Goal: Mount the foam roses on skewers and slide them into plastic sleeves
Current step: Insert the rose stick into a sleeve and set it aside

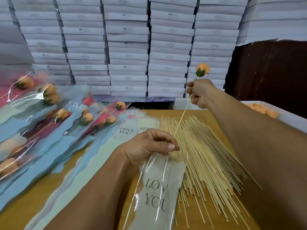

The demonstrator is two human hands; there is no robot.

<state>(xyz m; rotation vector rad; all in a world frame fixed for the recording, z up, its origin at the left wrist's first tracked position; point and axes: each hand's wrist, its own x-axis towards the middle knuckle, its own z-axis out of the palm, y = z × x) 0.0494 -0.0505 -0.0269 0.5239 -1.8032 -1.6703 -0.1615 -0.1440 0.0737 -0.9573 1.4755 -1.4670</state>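
An orange foam rose (203, 69) with green leaves sits on top of a thin wooden skewer (181, 116). My right hand (200, 94) grips that skewer just below the flower, raised over the table. The skewer's lower end reaches down to my left hand (147, 146), which pinches the top edge of a clear plastic sleeve (156, 193) printed "LOVE YOU". The sleeve hangs toward me over the table edge. A fan of loose skewers (207, 155) lies on the brown table to the right of the sleeve.
Finished sleeved roses (54, 117) lie piled at the left, with empty blue and pale sleeves (93, 161) beside them. Loose orange rose heads (262, 110) fill a white box at the right. Stacked white boxes (127, 47) form a wall behind the table.
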